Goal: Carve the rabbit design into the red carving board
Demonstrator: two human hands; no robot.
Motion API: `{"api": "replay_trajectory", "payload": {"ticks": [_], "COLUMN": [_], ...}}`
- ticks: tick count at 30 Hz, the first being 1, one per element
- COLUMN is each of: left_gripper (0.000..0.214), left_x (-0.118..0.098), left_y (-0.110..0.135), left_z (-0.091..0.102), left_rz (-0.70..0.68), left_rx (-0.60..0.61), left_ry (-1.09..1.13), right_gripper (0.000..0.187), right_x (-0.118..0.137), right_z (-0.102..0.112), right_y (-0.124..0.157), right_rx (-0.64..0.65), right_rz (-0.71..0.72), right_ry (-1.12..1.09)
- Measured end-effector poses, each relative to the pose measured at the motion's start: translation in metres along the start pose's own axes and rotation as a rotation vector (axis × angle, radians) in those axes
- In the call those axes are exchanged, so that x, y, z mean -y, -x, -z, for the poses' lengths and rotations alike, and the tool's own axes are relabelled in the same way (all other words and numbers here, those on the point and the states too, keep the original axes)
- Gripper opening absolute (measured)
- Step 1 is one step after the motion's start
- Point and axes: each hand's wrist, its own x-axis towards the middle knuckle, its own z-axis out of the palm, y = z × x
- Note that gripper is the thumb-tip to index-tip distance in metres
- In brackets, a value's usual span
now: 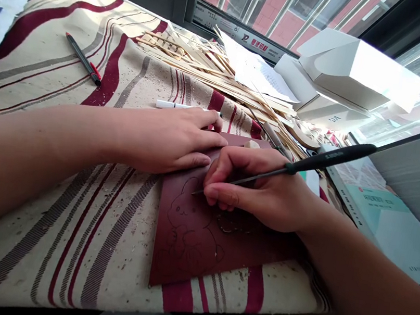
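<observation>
A dark red-brown board (177, 273) lies at the table's front edge, with a cartoon animal outline (191, 210) on its left half. My right hand (264, 187) pinches a slim carving tool (328, 157) with a black handle and thin metal shaft. The tip meets the board at the animal's head, beside the ear line. Flat on the board's upper left edge rests my left hand (169, 138), fingers apart and holding nothing. Just beyond its fingers lies a white marker (170, 105). A pale eraser-like block (252, 144) sits at the board's far edge, behind my right hand.
Thin wooden strips (207, 73) and a paper sheet (255, 67) are piled by the window. White boxes (365, 70) stand at the back right, a book (387, 210) at the right. A black-and-red pen (83, 58) lies left on the striped cloth (109, 248), among crumbs.
</observation>
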Motion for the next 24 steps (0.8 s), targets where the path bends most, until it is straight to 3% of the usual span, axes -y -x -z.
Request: {"api": "replay_trajectory", "payload": {"ticks": [24], "left_gripper": [0.053], "left_x": [0.0008], "left_y": [0.0013], "left_z": [0.0003], "left_rz": [-0.028], "left_rx": [-0.008], "left_ry": [-0.02], "right_gripper": [0.025], "right_x": [-0.0027], "right_z": [-0.0018], "right_y": [0.0015], "right_rx": [-0.008], "right_rz": [0.002], "right_ry": [-0.013]}}
